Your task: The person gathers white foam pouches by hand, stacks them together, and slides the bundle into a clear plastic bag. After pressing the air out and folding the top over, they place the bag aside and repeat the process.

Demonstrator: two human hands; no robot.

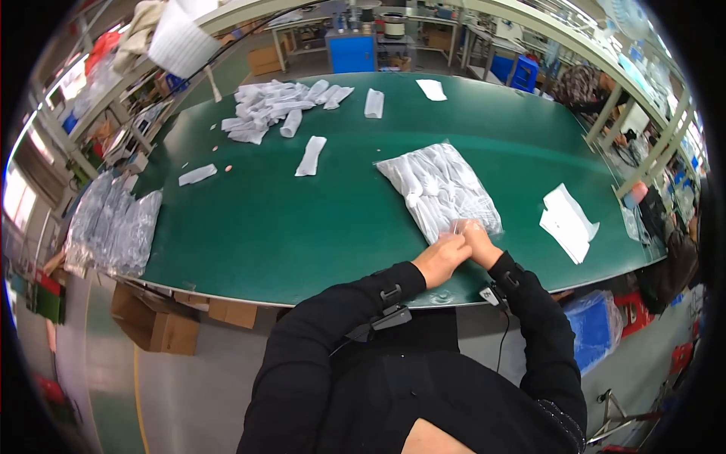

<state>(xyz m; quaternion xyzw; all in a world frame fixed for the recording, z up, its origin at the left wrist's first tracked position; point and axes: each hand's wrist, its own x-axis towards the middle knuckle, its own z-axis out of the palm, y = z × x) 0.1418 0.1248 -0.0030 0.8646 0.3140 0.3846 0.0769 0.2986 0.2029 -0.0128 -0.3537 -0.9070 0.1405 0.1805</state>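
Observation:
A clear plastic bag [442,185] packed with white, soft-looking rolled pieces lies flat on the green table [302,234], right of the middle. At its near end, my left hand [443,259] has its fingers pinched together on the plastic edge. Right beside it, almost touching, my right hand [478,242] is closed on the same end of the bag. Fingers of both hands overlap there, so the exact grip is partly hidden.
A pile of white sleeve-like pieces [265,110] lies far left, with single ones [310,156] scattered nearby. More filled plastic bags [113,223] sit at the left edge. White paper sheets [567,225] lie to the right. Cardboard boxes [174,331] stand on the floor.

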